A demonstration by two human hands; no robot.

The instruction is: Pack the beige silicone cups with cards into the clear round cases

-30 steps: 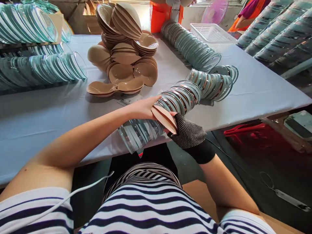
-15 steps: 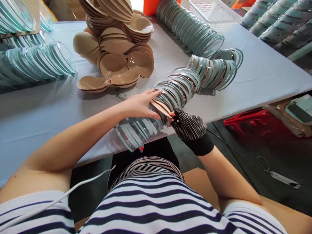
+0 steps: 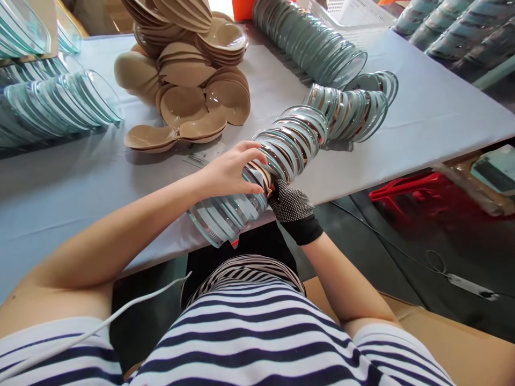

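At the table edge: clear tray stack [image 3: 257,177], overhanging.
Left hand [image 3: 229,172]: curled over it, steadying.
Right hand [image 3: 290,202]: gloved, pinching beige insert [image 3: 269,179] between trays.

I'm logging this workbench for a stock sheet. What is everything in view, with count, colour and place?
Clear tray row: one long nested row, clear with a blue-green tint, front of table, under both hands.
Tan cup: one, tan, pressed into that row between the hands.
Tan cup pile: many, tan, table middle, far side.
Clear stacks: several, tinted clear, left side.
Far tray row: one, tinted clear, table rear.
Basket: one, white, rear.
Table: one, pale blue cover.
Red crate: one, floor right.
Left hand: bare, on the row.
Right hand: black dotted glove, at the row's side.
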